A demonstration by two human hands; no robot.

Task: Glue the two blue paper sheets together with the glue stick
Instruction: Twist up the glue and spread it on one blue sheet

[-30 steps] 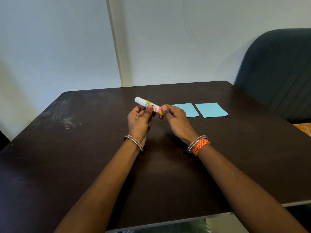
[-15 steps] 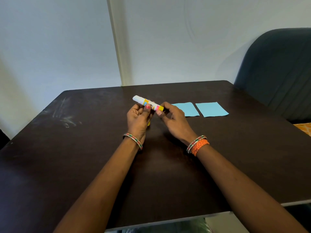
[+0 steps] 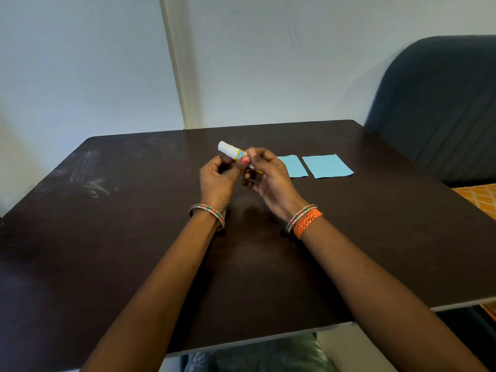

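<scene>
Over the near half of a dark table (image 3: 112,237), two forearms reach forward to a glue stick (image 3: 233,152) held in the air above the table's middle, with the gluing itself apparently not yet begun. Nearest the camera on that stick, the left hand (image 3: 216,181) has its fingers (image 3: 244,161) curled round the labelled barrel, thumb laid on top, so that the white end juts up and away to the left of the grip. Just to the right of it, the right hand (image 3: 271,178) pinches the stick's other end, thumb and forefinger closed on it and the remaining fingers loosely bent below; whether a cap is on or coming off cannot be told, since that end is hidden inside the pinch. Beyond and to the right of the glue stick, the two blue paper sheets lie flat on the table side by side, a narrow strip of dark wood between them: the left sheet (image 3: 294,167) partly hidden behind the right hand, the right sheet (image 3: 326,165) fully in view. Neither shows any glue and neither is touched, so by this reading the opening of the stick, the spreading and the pressing together are all left to do.
</scene>
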